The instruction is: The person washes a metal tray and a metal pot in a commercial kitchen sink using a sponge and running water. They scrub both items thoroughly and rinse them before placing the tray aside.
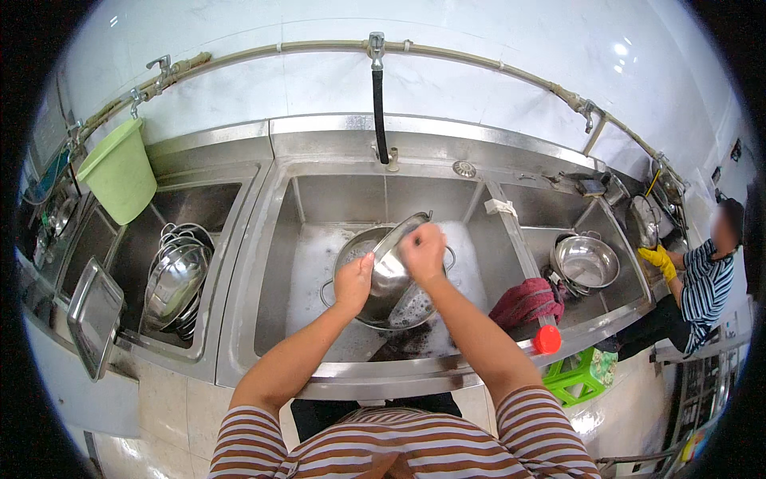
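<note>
Over the soapy middle sink basin (275,263), my left hand (353,283) grips a tilted round, shiny metal piece (387,275) by its rim. Whether it is a lid or a shallow pan I cannot tell. My right hand (423,251) is closed and pressed against its upper side, blurred by motion. Anything inside those fingers is hidden. Directly beneath lies a wide metal pot (391,321) with two loop handles, standing in foamy water.
At left, a stack of metal pots (177,283), a green bucket (124,172) and a rectangular metal tray (96,315). Right, a dark red cloth (528,303), a red cap (547,339) and metal bowls (586,262). A black hose (380,116) hangs centrally. A yellow-gloved person (706,279) works at far right.
</note>
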Tool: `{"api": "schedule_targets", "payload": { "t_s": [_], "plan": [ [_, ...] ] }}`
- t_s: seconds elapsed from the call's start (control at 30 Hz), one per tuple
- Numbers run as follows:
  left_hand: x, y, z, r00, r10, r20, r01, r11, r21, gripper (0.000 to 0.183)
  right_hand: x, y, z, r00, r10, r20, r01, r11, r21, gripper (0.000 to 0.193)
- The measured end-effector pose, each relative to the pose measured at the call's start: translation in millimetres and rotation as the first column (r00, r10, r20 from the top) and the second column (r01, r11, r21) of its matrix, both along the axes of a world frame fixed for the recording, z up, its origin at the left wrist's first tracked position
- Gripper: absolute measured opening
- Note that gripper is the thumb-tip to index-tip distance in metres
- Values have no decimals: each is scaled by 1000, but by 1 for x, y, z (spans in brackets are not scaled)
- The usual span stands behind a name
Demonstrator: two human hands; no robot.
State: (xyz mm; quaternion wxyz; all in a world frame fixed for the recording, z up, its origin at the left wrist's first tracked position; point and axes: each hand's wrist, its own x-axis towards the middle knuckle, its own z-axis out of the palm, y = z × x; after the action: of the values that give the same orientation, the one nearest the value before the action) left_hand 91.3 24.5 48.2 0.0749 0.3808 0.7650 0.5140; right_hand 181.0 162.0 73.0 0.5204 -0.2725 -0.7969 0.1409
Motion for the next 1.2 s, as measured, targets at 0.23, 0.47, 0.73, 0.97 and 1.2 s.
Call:
{"api": "schedule_targets", "payload": {
  "t_s": [0.23,0.47,0.73,0.97,1.2],
  "plan": [
    [-1,2,5,999,20,-36,-21,999,-28,45,-3,-34,-8,997,73,-23,-70,992,107,16],
    [-5,5,-9,999,-17,51,14,999,52,49,-8,10,-4,991,-125,-48,120,987,-109,11],
    [-4,0,-5,997,-35,65,33,999,29,46,6,-37,1,994,109,14,-110,992,67,14],
    [2,4,-5,995,-58,78,48,991,124,45,6,28,7,996,-78,33,84,967,-242,11],
    [-3,2,1,999,-8,40,5,998,68,46,4,-48,3,979,195,60,-204,947,248,14]
  ]
}}
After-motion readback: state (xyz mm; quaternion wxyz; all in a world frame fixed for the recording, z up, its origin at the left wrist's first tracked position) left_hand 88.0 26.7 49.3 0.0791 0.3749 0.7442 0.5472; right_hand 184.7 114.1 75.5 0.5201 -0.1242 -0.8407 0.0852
